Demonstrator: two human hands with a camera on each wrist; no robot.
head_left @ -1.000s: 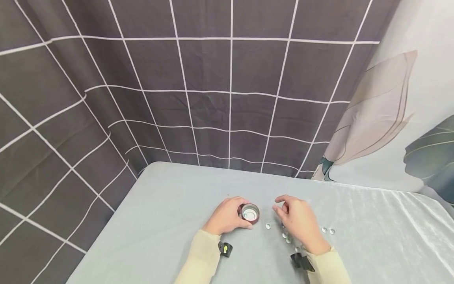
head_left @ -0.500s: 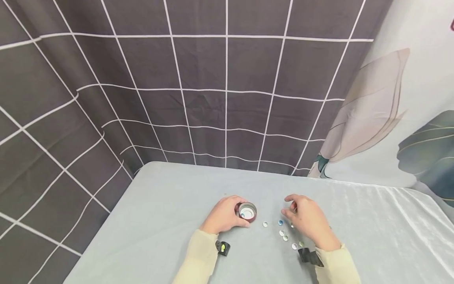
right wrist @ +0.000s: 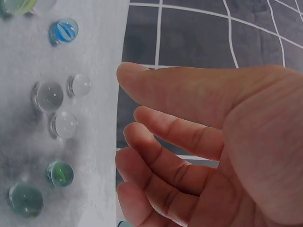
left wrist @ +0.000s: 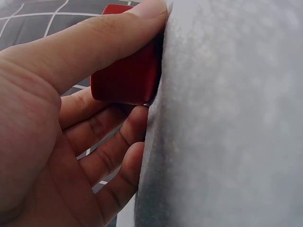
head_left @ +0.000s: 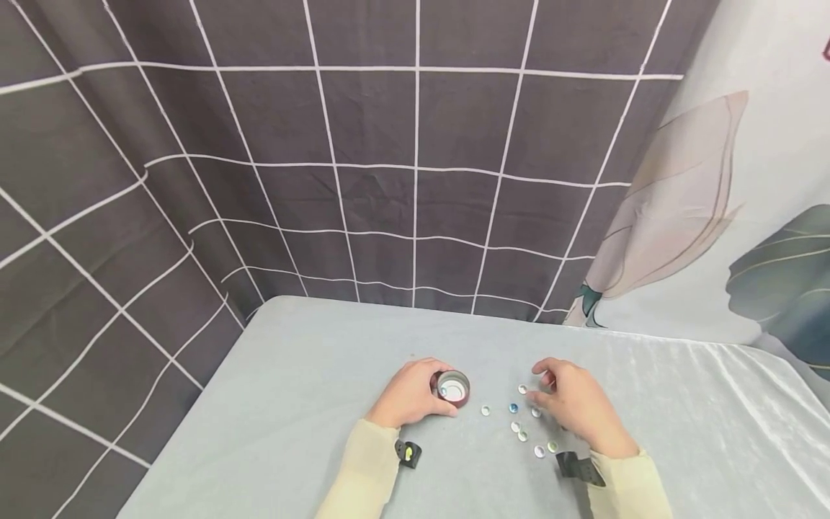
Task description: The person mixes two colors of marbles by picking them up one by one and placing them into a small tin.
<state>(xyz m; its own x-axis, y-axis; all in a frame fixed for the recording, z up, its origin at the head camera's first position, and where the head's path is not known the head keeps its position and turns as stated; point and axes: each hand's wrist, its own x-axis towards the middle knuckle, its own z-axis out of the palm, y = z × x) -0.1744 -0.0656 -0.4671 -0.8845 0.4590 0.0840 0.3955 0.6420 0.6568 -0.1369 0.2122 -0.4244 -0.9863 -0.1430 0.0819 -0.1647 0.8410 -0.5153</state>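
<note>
My left hand (head_left: 405, 393) grips a small round red cap (head_left: 467, 393), hollow side up, on the cloth-covered table. The thumb lies along one side of the cap's red wall (left wrist: 125, 80) in the left wrist view, the fingers around the other. Inside the cap sits one bluish marble (head_left: 444, 391). My right hand (head_left: 580, 404) hovers low over loose glass marbles, its fingers relaxed and holding nothing. Near its fingertips lie a clear marble (head_left: 522, 389) and a blue-swirled marble (right wrist: 66, 30). Green (right wrist: 60, 174) and other clear marbles (right wrist: 49, 96) also show in the right wrist view.
Several marbles are scattered between the hands and toward the right wrist, such as a greenish one (head_left: 552, 447). Grey cloth (head_left: 324, 346) covers the table. A dark curtain with a white grid (head_left: 363, 180) hangs behind, and a leaf-patterned one (head_left: 687, 216) at the right.
My right hand has drifted right, away from the cap, uncovering several marbles, the blue one among them. My left hand has kept its hold on the cap. The head view has shifted slightly.
</note>
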